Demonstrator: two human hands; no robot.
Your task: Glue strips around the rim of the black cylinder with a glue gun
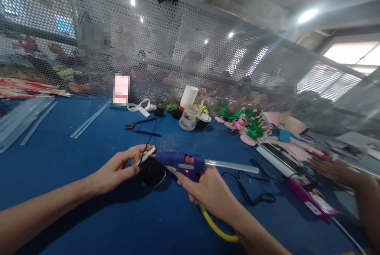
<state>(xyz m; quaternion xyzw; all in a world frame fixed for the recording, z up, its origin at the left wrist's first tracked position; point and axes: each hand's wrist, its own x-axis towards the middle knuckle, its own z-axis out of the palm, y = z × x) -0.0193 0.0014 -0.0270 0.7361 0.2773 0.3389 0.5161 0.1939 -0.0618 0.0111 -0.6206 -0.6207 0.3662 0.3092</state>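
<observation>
My left hand (126, 166) pinches a white strip (147, 155) at the top of a round black piece (152, 172), which looks like a ball of yarn. A thin black strand rises from it. My right hand (209, 187) is wrapped round a blue glue gun (181, 162) with a lit red light and a clear glue stick (233, 166) in its back end. The nozzle meets the strip beside the left fingers; whether it touches is hidden. Below the gun, a silver blade (171, 171) and a yellow curved handle (215, 227) show, apparently scissors in the same hand.
Blue pliers (142, 124) lie ahead, near a clear plastic cup (190, 118) and a stack of white cups (189, 96). Green and pink craft pieces (252, 128) sit right. A purple power strip (311, 199) and black cable (249, 195) lie near another person's hand (335, 168).
</observation>
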